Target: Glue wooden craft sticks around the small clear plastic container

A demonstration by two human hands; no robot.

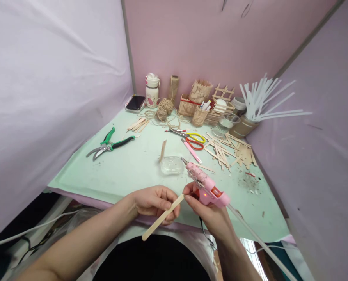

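My left hand point(156, 199) is closed on a wooden craft stick point(158, 222), which slants up toward the right at the table's front edge. My right hand point(213, 218) is wrapped round the handle of a pink hot glue gun point(205, 180), and its thumb and finger meet the stick's upper end. An orange light glows on the gun. A long white glue stick point(258, 242) runs out of its back. The nozzle points up and left, near the rim of a small clear plastic dish point(171, 167). A short wooden piece point(162, 151) stands at the dish's left edge.
Green-handled pruning shears point(106, 146) lie open at left. Scissors point(191, 138), a pink cutter point(192, 151) and loose craft sticks point(221, 154) lie centre and right. Behind are a phone point(135, 103), a bottle point(152, 91), twine point(164, 109) and a holder of white glue sticks point(244, 125).
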